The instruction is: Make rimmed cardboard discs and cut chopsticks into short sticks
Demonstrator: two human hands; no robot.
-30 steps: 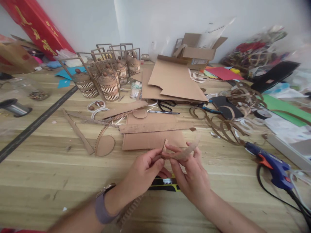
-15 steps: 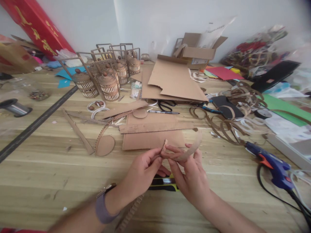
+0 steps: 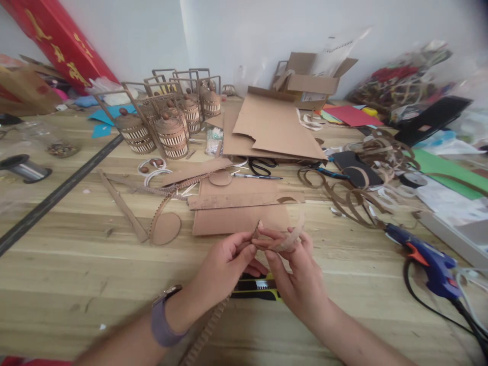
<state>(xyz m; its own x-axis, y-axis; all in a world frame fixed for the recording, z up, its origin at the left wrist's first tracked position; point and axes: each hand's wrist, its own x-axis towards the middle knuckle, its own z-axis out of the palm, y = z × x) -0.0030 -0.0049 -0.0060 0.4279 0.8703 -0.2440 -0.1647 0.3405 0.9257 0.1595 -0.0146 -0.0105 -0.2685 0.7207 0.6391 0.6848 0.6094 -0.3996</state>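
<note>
Both hands hold one thin brown cardboard strip low over the wooden table. My left hand, with a watch on its wrist, pinches the strip's left end between thumb and fingers. My right hand grips the strip just to the right of that and bends its free end up and round into a curve. Under the hands lies a yellow and black utility knife. A corrugated strip runs down beneath my left forearm.
Flat cardboard pieces lie just beyond the hands, with scissors and a pen further back. Small cardboard lanterns stand at the back left. A blue glue gun with its cord lies at the right, near curled strips.
The strip's free right end has curled further up and over towards the left, forming a tighter loop. Both hands have stayed in place.
</note>
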